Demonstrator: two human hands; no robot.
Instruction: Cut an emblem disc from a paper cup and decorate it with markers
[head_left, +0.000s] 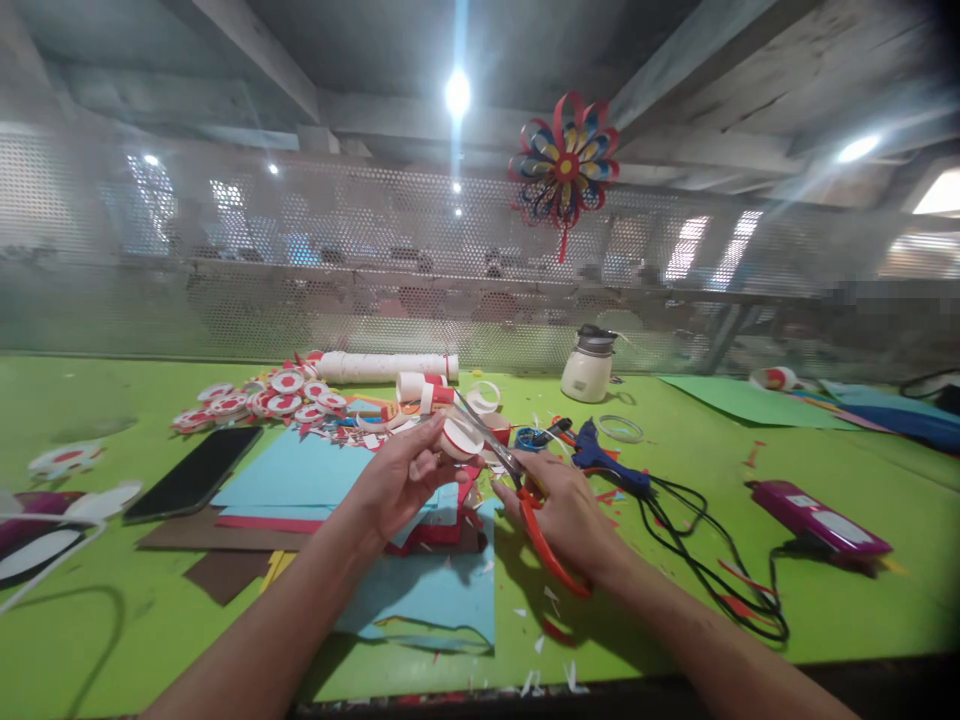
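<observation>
My left hand (412, 475) pinches a small white paper piece with a red edge (460, 438) over the stack of coloured paper. In my right hand (566, 505) is a pair of scissors (541, 545) with orange handles. Its blades point up and left, close against the paper piece; I cannot tell whether they touch it. Light blue paper sheets (285, 480) lie beneath my left hand, with red and brown sheets under them. White and red paper rolls (424, 390) lie just beyond the scissors' tips.
Red and white paper discs (285, 395) are heaped at the back left, near a phone (195, 475). A blue glue gun (611, 460) with black cord lies right of my hand, before a cream jar (587, 370). A purple device (821, 520) sits far right.
</observation>
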